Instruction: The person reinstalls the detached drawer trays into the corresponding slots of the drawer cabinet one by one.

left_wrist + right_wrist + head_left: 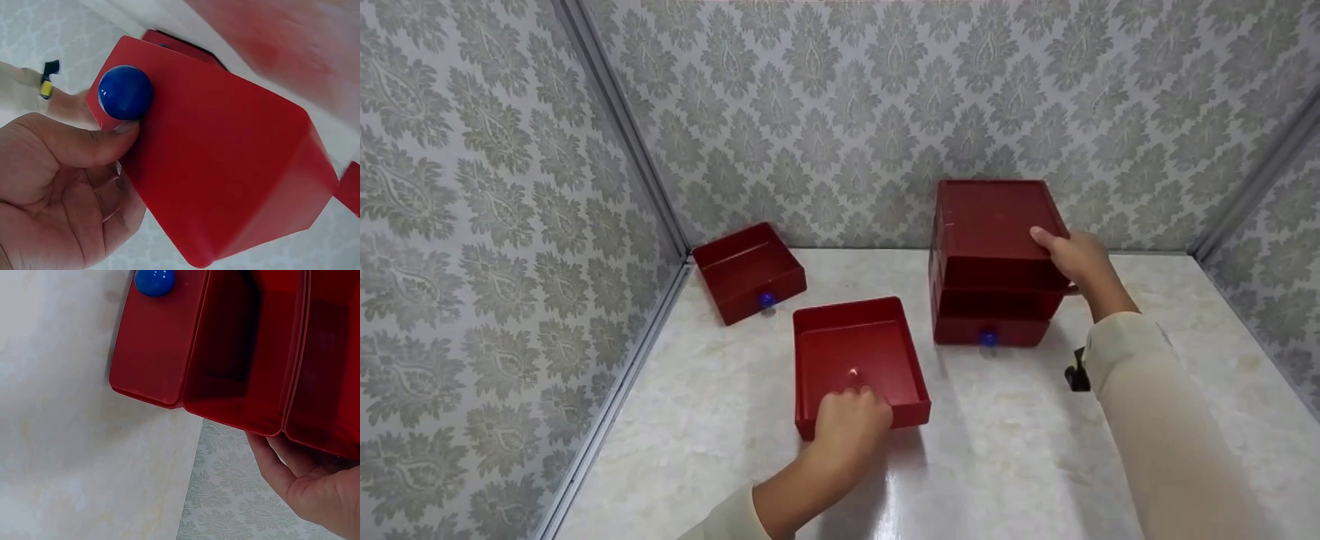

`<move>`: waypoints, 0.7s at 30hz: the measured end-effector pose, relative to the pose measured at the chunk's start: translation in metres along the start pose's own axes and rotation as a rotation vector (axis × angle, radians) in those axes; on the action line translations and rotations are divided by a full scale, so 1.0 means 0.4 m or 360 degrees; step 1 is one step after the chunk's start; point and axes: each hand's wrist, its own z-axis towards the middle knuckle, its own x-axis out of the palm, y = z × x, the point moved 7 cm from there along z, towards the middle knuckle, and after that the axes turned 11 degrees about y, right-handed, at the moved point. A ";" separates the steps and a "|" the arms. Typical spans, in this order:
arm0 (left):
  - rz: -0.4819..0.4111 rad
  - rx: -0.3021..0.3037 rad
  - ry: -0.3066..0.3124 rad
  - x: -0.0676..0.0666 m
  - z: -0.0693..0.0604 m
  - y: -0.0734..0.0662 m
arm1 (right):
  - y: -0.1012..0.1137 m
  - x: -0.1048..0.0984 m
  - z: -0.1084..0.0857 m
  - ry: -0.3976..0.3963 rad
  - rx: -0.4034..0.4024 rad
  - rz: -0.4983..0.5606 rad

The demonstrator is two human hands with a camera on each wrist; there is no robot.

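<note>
Head view downward; wrist views close

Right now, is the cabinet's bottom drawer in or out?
In: the bottom drawer sits inside the cabinet, its front closing the lowest level, blue knob facing out.

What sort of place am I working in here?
Probably a small partitioned work booth: patterned wall panels with grey metal edging stand around three sides of a pale marbled work surface.
</note>
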 end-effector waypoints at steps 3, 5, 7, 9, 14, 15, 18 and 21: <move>-0.0007 0.0058 0.0014 -0.016 0.002 -0.038 | -0.001 0.000 0.001 0.0004 0.0003 0.0001; -0.0020 0.0094 0.0012 -0.027 0.004 -0.061 | -0.002 -0.001 0.002 0.0011 0.0000 0.0012; -0.0027 0.0134 0.0000 -0.037 0.004 -0.082 | -0.003 -0.001 0.003 0.0014 -0.0002 0.0018; -0.0012 0.0166 -0.0037 -0.048 0.004 -0.103 | -0.003 -0.001 0.004 0.0017 -0.0002 0.0021; 0.0053 0.0246 -0.0141 -0.073 -0.003 -0.162 | 0.000 -0.003 0.003 0.0003 -0.0014 0.0012; 0.0058 0.0270 -0.0130 -0.076 -0.005 -0.176 | 0.001 -0.003 0.002 -0.0001 -0.0021 0.0011; 0.0062 0.0340 -0.0061 -0.082 -0.009 -0.215 | 0.002 -0.005 0.000 -0.0007 -0.0034 0.0014; 0.0085 0.0366 -0.0017 -0.088 -0.008 -0.247 | -0.001 -0.004 0.000 -0.0001 -0.0032 0.0025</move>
